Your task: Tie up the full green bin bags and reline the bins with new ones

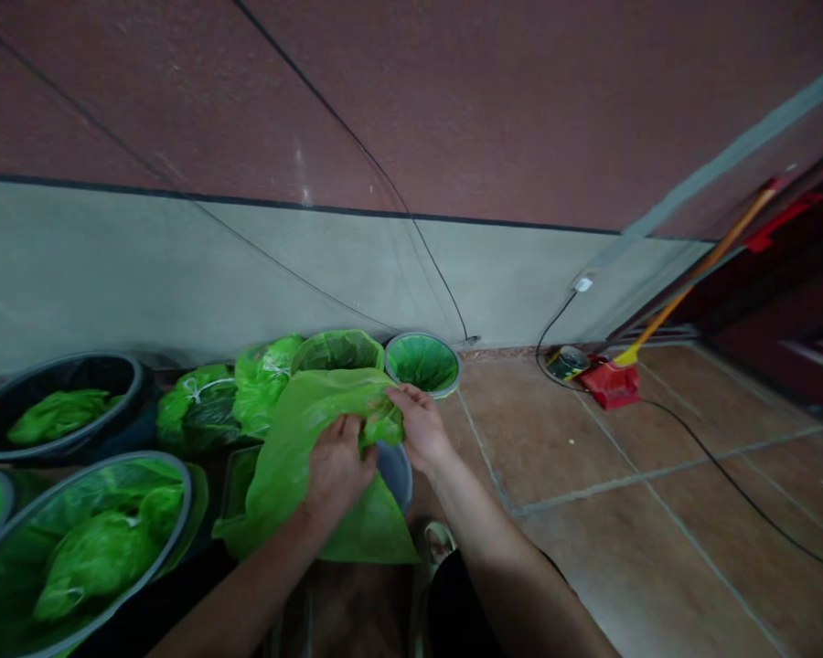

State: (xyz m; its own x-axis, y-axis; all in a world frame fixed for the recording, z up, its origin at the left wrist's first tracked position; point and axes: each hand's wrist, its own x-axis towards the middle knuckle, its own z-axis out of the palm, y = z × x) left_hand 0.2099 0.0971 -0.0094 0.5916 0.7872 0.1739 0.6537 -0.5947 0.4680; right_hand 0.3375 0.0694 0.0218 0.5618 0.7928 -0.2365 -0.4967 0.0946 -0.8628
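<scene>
Both my hands grip a green plastic bag (294,457), spread out in front of me. My left hand (343,461) is closed on its middle, fingers curled into the film. At the bag's upper right part, my right hand (418,425) pinches a bunched fold. Under the bag, partly hidden, the side of a grey bucket (394,475) shows. Just behind stand a green-lined bin (339,347) and a smaller round bucket (422,361) with a green liner.
To the left are a large dark tub (133,402), a lined grey tub (185,512) and tied green bags (202,397). On the right, a red dustpan (614,384) with an orange handle, a can (568,363) and a black cable (713,448) lie on the tiles.
</scene>
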